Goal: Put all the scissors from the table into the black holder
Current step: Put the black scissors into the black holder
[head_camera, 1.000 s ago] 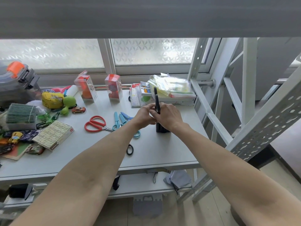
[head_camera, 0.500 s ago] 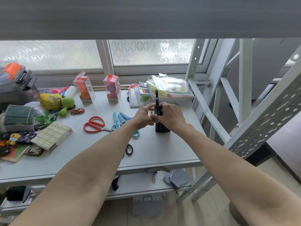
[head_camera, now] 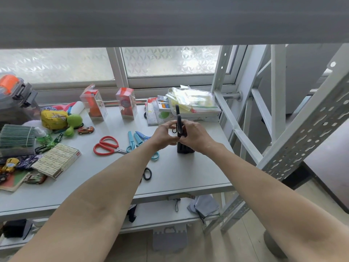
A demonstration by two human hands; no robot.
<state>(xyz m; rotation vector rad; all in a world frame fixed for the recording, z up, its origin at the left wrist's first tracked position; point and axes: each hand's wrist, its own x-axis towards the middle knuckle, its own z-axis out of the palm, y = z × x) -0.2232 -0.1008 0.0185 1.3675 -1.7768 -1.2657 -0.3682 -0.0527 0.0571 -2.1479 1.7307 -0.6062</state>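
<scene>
My left hand [head_camera: 166, 134] and right hand [head_camera: 196, 136] meet over the black holder [head_camera: 185, 149] on the worktop [head_camera: 198, 173], fingers of both pinching black scissors [head_camera: 178, 121] upright just above it, with red scissors [head_camera: 105, 145] and blue scissors [head_camera: 130, 139] left of my left fingers

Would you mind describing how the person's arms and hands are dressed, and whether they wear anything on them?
Both forearms are bare along the whole length in view; no sleeve shows in the frame. The left hand and the right hand are ungloved. No watch, bracelet or band appears on either wrist, and no ring can be made out on the fingers, though they are small in this view.
</scene>
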